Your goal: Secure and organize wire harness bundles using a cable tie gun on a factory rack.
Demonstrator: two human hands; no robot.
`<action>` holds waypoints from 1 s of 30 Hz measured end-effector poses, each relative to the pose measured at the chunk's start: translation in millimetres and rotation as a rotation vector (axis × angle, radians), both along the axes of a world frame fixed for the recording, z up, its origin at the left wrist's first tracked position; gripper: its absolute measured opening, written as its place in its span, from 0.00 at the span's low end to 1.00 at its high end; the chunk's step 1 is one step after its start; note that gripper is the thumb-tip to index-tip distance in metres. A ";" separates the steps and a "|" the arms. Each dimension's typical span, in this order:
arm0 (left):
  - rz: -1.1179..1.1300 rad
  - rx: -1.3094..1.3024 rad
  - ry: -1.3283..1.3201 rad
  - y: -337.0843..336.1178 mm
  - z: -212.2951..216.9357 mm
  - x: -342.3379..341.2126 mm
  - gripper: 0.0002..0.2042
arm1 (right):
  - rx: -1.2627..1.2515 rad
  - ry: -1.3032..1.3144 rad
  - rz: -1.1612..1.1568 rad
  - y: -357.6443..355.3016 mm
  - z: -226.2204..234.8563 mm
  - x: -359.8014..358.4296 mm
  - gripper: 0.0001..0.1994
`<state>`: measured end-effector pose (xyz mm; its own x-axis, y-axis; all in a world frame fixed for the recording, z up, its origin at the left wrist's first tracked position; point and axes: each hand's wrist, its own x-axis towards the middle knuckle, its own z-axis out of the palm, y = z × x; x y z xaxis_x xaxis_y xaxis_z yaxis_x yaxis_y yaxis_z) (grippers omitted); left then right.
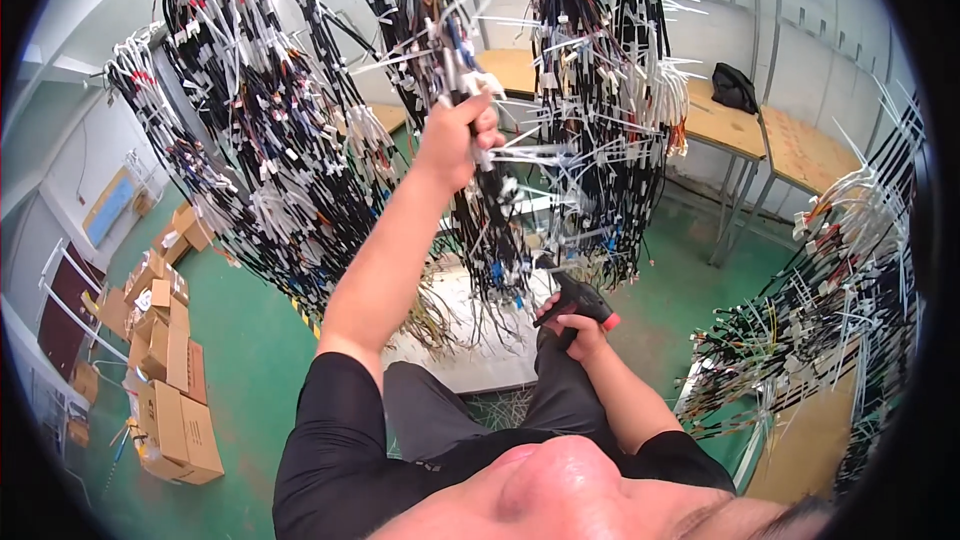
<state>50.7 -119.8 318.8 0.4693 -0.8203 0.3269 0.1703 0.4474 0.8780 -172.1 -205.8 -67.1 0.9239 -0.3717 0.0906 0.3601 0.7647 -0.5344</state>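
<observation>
Grasping the hanging black-and-white cable bundle (488, 225) at centre with my left hand (455, 140), I'd best hold it steady; my right hand (588, 332), nearer, clasps the black, red-ended, pistol-shaped tool (582, 300).

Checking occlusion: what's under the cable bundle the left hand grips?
A pale panel shows below the bundle; dangling cable ends cover part of it, hiding whatever lies behind them.
</observation>
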 end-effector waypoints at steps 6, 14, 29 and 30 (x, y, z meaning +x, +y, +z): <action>-0.194 -0.119 0.030 54.6 -4.0 24.3 0.18 | 0.019 -0.104 -0.018 -4.2 8.4 -5.1 0.24; 0.058 -0.043 0.025 48.3 -7.6 19.9 0.07 | -0.578 0.008 -0.261 -39.2 142.8 -28.9 0.29; 0.450 0.013 -0.135 10.5 -26.0 31.7 0.04 | -1.695 0.320 -0.171 -122.6 507.6 50.5 0.21; 0.446 0.011 -0.131 9.4 -25.2 29.6 0.04 | -1.738 0.369 -0.153 -125.9 515.8 54.2 0.21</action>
